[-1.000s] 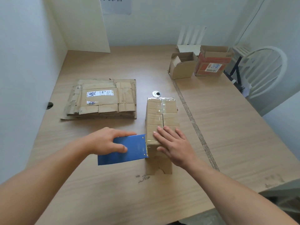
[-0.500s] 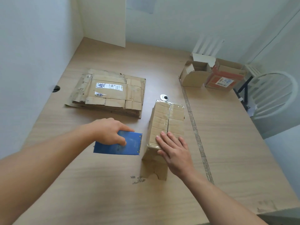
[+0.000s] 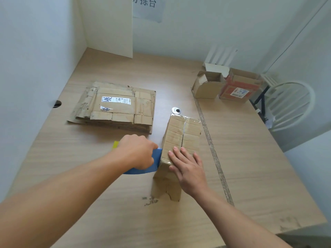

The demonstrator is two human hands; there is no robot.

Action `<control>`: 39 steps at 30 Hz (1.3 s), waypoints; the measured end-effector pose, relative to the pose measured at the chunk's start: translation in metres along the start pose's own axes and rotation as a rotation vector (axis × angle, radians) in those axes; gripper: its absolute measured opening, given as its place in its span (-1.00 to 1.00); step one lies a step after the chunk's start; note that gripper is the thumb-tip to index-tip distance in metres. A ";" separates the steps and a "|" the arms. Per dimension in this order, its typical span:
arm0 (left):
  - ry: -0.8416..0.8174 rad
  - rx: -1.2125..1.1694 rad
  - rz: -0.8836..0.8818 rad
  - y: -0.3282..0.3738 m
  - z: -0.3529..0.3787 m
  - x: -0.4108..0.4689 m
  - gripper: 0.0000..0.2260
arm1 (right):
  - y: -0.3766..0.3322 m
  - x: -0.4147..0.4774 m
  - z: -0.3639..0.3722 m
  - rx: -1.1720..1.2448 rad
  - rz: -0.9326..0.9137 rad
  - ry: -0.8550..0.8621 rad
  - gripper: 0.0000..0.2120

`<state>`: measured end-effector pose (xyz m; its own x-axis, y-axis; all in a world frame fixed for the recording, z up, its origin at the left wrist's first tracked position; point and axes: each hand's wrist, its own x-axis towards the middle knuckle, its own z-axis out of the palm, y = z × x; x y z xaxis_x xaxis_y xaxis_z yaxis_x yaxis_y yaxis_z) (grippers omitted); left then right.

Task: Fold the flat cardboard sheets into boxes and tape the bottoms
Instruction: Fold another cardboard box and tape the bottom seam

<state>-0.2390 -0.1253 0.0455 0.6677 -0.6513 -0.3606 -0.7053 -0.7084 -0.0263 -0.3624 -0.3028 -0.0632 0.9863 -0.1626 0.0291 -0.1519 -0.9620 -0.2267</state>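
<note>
Taping step, head view. A small brown cardboard box (image 3: 182, 135) stands bottom-up near the middle of the pale wood-grain worktop (image 3: 111, 217), with glossy clear tape along its centre seam. The right hand (image 3: 188, 167) lies flat, fingers straight and together, pressing the near end of the bottom flaps. The left hand (image 3: 138, 152) is curled round a blue flat-sided tool with a yellow end (image 3: 156, 157), probably a tape dispenser, held against the box's near left edge. The seam appears covered, so the next move likely calls for running the tape over the near wall, cutting it cleanly, then rubbing it down without shifting the flaps. A stack of flattened brown cardboard sheets (image 3: 116, 108) waits to the left. Two open-topped boxes, one plain brown (image 3: 206, 88) and one red-printed (image 3: 238, 90), stand at the far right. A round metal grommet (image 3: 176, 110) sits just behind the box. White walls, a paper sign (image 3: 148, 8) and a white spindle-back chair (image 3: 293, 104) enclose the station.
</note>
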 end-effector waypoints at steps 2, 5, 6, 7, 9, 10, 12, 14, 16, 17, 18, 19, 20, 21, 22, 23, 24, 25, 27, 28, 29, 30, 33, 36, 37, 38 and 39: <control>0.031 0.038 -0.016 0.010 0.002 0.000 -0.64 | -0.005 -0.002 -0.001 0.009 0.002 -0.024 -0.44; 0.057 0.007 -0.026 0.015 0.014 0.000 -0.73 | -0.014 -0.009 -0.002 0.017 0.026 -0.032 -0.42; 0.071 -0.025 -0.035 0.013 0.019 0.000 -0.72 | -0.015 -0.011 -0.003 0.024 0.046 -0.040 -0.39; 0.088 -0.061 -0.048 0.008 0.027 -0.001 -0.68 | -0.016 -0.011 -0.005 0.035 0.069 -0.052 -0.35; 0.111 -0.148 -0.093 -0.005 0.047 -0.002 -0.57 | -0.020 -0.012 -0.010 0.063 0.118 -0.071 -0.31; 0.112 -0.187 -0.122 -0.012 0.058 -0.003 -0.52 | -0.025 -0.012 -0.013 0.065 0.135 -0.077 -0.31; 0.099 -0.224 -0.183 -0.023 0.082 -0.006 -0.49 | -0.036 -0.013 -0.019 0.046 0.161 -0.079 -0.31; 0.072 -0.229 -0.222 -0.030 0.102 -0.010 -0.48 | -0.045 -0.016 -0.025 0.010 0.184 -0.095 -0.37; 0.033 -0.251 -0.242 -0.033 0.122 -0.016 -0.46 | -0.052 -0.020 -0.029 0.006 0.202 -0.115 -0.44; 0.014 -0.264 -0.253 -0.034 0.130 -0.018 -0.44 | -0.054 -0.022 -0.031 0.035 0.210 -0.120 -0.44; -0.001 -0.276 -0.271 -0.035 0.137 -0.021 -0.43 | -0.056 -0.024 -0.032 0.087 0.214 -0.121 -0.44; -0.009 -0.284 -0.286 -0.035 0.143 -0.023 -0.42 | -0.058 -0.025 -0.033 0.163 0.218 -0.111 -0.45; -0.008 -0.281 -0.295 -0.035 0.147 -0.025 -0.42 | -0.058 -0.025 -0.034 0.251 0.222 -0.091 -0.47; -0.002 -0.267 -0.302 -0.035 0.150 -0.025 -0.42 | -0.057 -0.025 -0.036 0.326 0.223 -0.063 -0.49; 0.009 -0.248 -0.313 -0.034 0.153 -0.026 -0.41 | -0.055 -0.023 -0.037 0.372 0.225 -0.030 -0.52; 0.021 -0.231 -0.326 -0.034 0.155 -0.026 -0.41 | -0.051 -0.022 -0.040 0.393 0.231 0.007 -0.55; 0.035 -0.217 -0.342 -0.034 0.158 -0.026 -0.41 | -0.046 -0.019 -0.043 0.403 0.245 0.046 -0.57; 0.044 -0.209 -0.358 -0.035 0.162 -0.026 -0.40 | -0.040 -0.016 -0.046 0.407 0.265 0.083 -0.60; 0.047 -0.216 -0.367 -0.037 0.172 -0.027 -0.36 | -0.026 -0.009 -0.053 0.408 0.306 0.154 -0.63; 0.037 -0.230 -0.357 -0.037 0.175 -0.028 -0.34 | -0.019 -0.005 -0.056 0.405 0.326 0.180 -0.64; 0.024 -0.253 -0.343 -0.037 0.175 -0.029 -0.34 | -0.012 -0.001 -0.059 0.397 0.345 0.199 -0.65; 0.008 -0.275 -0.331 -0.037 0.173 -0.030 -0.36 | -0.004 0.004 -0.062 0.384 0.361 0.211 -0.65; 0.003 -0.227 -0.337 -0.036 0.152 -0.028 -0.45 | 0.018 0.017 -0.066 0.315 0.393 0.209 -0.62; 0.285 -0.472 -0.299 -0.022 0.129 -0.031 -0.58 | 0.038 0.028 -0.066 0.275 0.437 0.148 -0.56; 0.361 -0.648 -0.225 -0.014 0.121 -0.033 -0.59 | 0.043 0.031 -0.065 0.278 0.452 0.112 -0.54; 0.390 -0.799 -0.150 -0.004 0.115 -0.034 -0.58 | 0.047 0.034 -0.063 0.286 0.463 0.073 -0.52; 0.381 -0.912 -0.103 0.006 0.111 -0.035 -0.57 | 0.050 0.035 -0.061 0.289 0.467 0.034 -0.51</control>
<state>-0.2924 -0.0767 -0.0453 0.8603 -0.5051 -0.0692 -0.2926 -0.6002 0.7444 -0.3397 -0.3704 -0.0139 0.8152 -0.5690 -0.1082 -0.5439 -0.6876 -0.4810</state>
